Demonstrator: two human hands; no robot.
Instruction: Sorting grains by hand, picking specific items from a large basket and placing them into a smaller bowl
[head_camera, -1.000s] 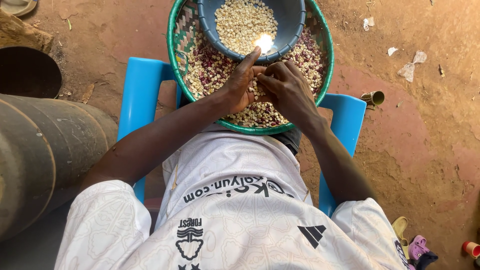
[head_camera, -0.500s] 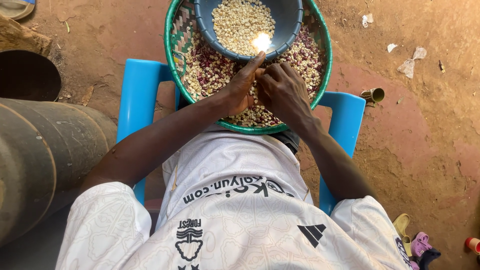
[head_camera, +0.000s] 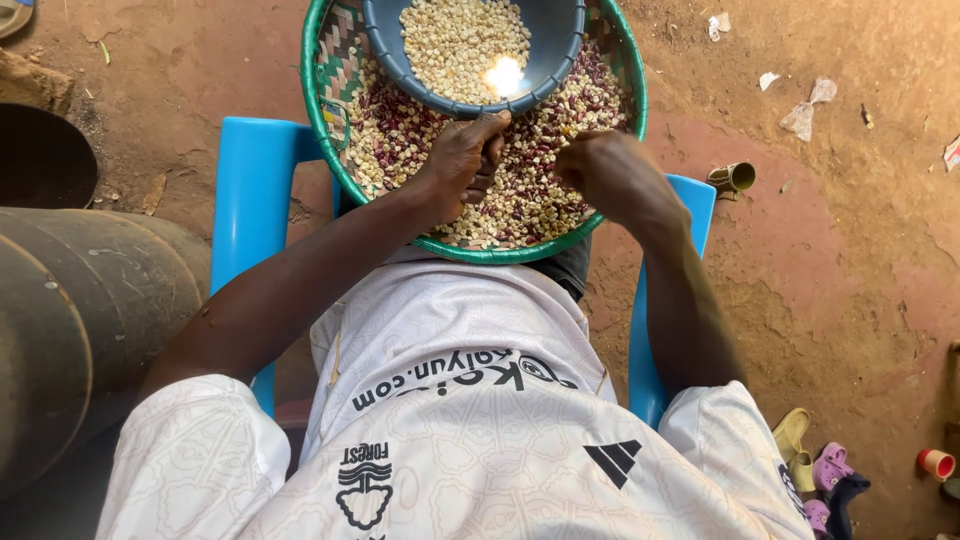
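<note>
The left hand (head_camera: 462, 165) pinches kernels, the right hand (head_camera: 605, 172) rests curled on the beans (head_camera: 520, 190); a jolt could tip the lap-balanced woven basket (head_camera: 330, 150) or blue bowl (head_camera: 560, 60), I judge

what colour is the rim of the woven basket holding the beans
Green, shown best in the head view: the woven basket has a green rim, with the blue bowl sitting in it.

Green-rimmed basket (head_camera: 335, 150), blue bowl (head_camera: 560, 60), perhaps maroon-speckled beans (head_camera: 540, 170)

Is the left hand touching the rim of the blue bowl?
Touching. The head view shows the left hand with its fingertips against the near rim of the blue bowl, no gap visible.
</note>
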